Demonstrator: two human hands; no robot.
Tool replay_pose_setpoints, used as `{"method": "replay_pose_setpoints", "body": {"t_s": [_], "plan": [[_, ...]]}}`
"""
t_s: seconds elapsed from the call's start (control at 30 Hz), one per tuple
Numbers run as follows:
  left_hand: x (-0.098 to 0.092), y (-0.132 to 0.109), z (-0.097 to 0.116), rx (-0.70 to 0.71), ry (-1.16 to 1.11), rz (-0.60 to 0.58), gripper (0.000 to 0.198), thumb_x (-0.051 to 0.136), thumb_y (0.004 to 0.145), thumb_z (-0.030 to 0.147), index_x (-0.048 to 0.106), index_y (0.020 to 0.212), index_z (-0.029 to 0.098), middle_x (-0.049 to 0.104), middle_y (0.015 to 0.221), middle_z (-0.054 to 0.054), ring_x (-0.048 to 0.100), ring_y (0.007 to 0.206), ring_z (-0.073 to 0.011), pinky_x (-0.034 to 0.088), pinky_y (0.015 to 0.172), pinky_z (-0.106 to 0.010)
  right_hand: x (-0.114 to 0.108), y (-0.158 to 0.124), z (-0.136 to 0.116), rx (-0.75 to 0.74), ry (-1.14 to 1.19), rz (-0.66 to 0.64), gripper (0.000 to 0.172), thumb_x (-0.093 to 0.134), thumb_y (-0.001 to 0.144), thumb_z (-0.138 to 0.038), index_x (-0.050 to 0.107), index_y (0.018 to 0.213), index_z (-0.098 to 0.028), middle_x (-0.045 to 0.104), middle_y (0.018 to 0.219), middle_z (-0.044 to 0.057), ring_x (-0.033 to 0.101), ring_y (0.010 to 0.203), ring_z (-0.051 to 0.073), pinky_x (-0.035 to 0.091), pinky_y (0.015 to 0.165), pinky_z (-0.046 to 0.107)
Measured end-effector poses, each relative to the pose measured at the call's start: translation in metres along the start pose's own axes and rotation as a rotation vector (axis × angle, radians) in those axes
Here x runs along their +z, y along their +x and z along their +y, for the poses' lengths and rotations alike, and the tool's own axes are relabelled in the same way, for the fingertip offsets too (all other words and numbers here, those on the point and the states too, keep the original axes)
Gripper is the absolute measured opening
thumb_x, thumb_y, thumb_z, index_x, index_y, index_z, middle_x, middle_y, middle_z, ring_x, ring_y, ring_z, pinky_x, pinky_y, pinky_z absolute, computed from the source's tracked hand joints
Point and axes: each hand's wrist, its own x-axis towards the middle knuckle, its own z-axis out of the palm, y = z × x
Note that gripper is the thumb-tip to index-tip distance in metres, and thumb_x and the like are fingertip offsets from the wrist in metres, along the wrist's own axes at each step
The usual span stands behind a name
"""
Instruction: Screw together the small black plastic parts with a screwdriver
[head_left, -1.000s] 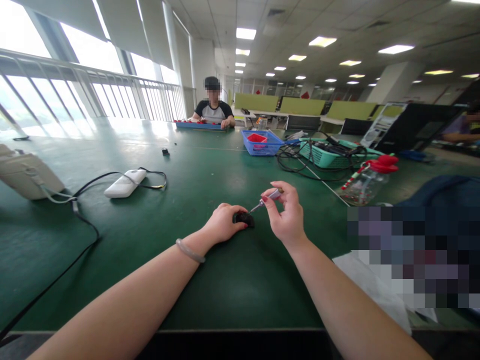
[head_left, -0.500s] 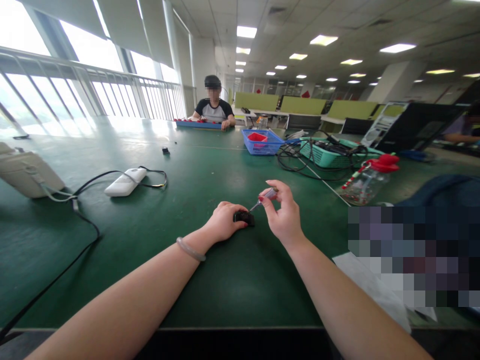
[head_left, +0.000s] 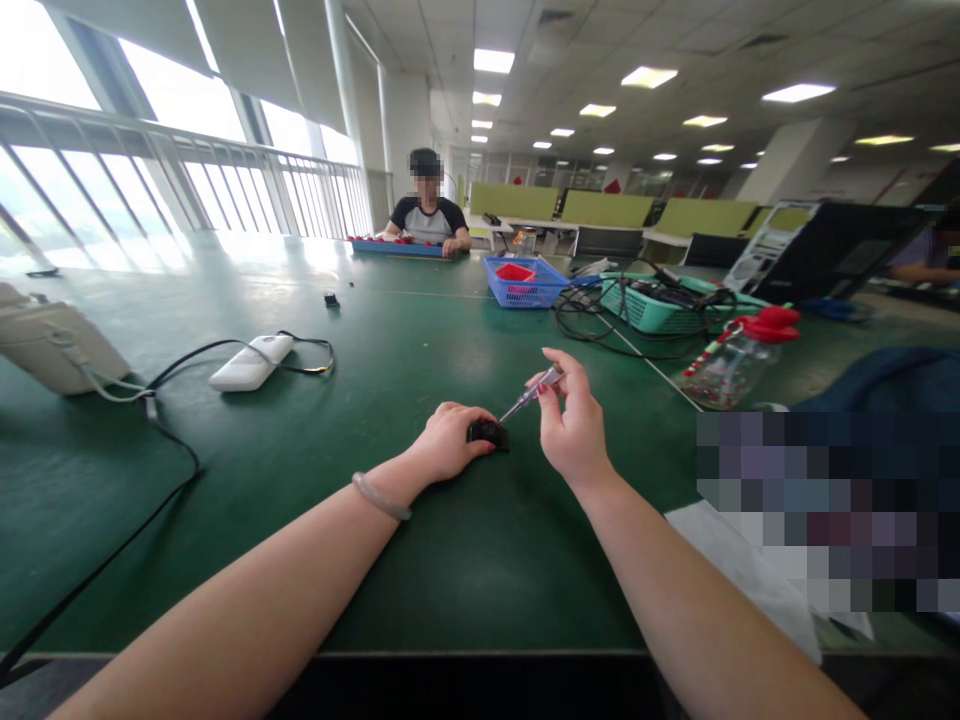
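On the green table (head_left: pixel 420 570), my left hand (head_left: pixel 448 442) is closed around a small black block-like part (head_left: pixel 489 434), thumb on the near side and fingers on the far side. What exactly the part is I cannot make out. My right hand (head_left: pixel 574 425) pinches a screwdriver (head_left: pixel 531 393) with a clear handle between thumb and fingers. The screwdriver slants down to the left, and its tip meets the top of the black part or lies very close to it. The left fingertips partly cover the part.
To the left lie a white power bank (head_left: pixel 253 364) with a black strap and a beige bag (head_left: pixel 64 345). Farther off are a blue basket (head_left: pixel 525 292), a green basket (head_left: pixel 652 315) with cables and a red-lidded bottle (head_left: pixel 731 365). Across the table sits a person (head_left: pixel 427 215).
My right hand has shifted slightly up and to the right, its grip now higher on the screwdriver, so more of the shaft shows. My left hand and the black part stay put.
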Motion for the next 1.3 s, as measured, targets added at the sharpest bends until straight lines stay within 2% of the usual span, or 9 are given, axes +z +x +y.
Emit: {"method": "replay_pose_setpoints", "body": {"t_s": [0.63, 0.97, 1.07, 1.2, 1.3], "plan": [[0.001, 0.0, -0.001, 0.004, 0.002, 0.003, 0.038, 0.07, 0.078, 0.034, 0.067, 0.115, 0.026, 0.069, 0.114, -0.006, 0.053, 0.117, -0.0292, 0.042, 0.106, -0.044, 0.001, 0.001, 0.009, -0.017, 0.021, 0.064, 0.039, 0.049, 0.095, -0.028, 0.046, 0.134, -0.026, 0.071, 0.101, 0.005, 0.069, 0.089, 0.02, 0.055, 0.086, 0.039], [0.001, 0.0, 0.0, 0.001, 0.007, -0.012, 0.038, 0.069, 0.079, 0.033, 0.066, 0.116, 0.026, 0.068, 0.116, -0.005, 0.053, 0.118, -0.0287, 0.041, 0.107, -0.043, 0.001, 0.002, 0.015, 0.02, 0.012, 0.01, 0.04, 0.05, 0.094, -0.029, 0.049, 0.133, -0.027, 0.072, 0.098, 0.004, 0.069, 0.088, 0.02, 0.054, 0.087, 0.041], [0.001, 0.0, 0.0, -0.003, 0.011, -0.017, 0.038, 0.068, 0.079, 0.034, 0.066, 0.116, 0.026, 0.068, 0.116, -0.005, 0.053, 0.118, -0.0289, 0.041, 0.106, -0.044, 0.003, 0.002, 0.019, 0.071, 0.107, -0.007, 0.041, 0.051, 0.093, -0.03, 0.048, 0.135, -0.028, 0.071, 0.1, 0.004, 0.069, 0.089, 0.02, 0.054, 0.089, 0.042], [0.0, 0.0, 0.001, -0.005, 0.02, -0.021, 0.039, 0.069, 0.078, 0.034, 0.066, 0.117, 0.026, 0.068, 0.117, -0.005, 0.053, 0.119, -0.0292, 0.041, 0.107, -0.043, 0.007, 0.005, 0.026, 0.178, 0.41, -0.01, 0.043, 0.052, 0.093, -0.034, 0.046, 0.135, -0.029, 0.067, 0.107, 0.004, 0.07, 0.092, 0.018, 0.055, 0.094, 0.045], [0.0, 0.001, 0.001, -0.009, 0.018, -0.026, 0.039, 0.069, 0.078, 0.035, 0.066, 0.116, 0.027, 0.069, 0.116, -0.005, 0.053, 0.119, -0.0292, 0.041, 0.106, -0.043, 0.009, 0.006, 0.033, 0.252, 0.537, 0.002, 0.044, 0.055, 0.091, -0.036, 0.046, 0.134, -0.031, 0.068, 0.105, 0.003, 0.071, 0.089, 0.018, 0.054, 0.097, 0.048]]}}
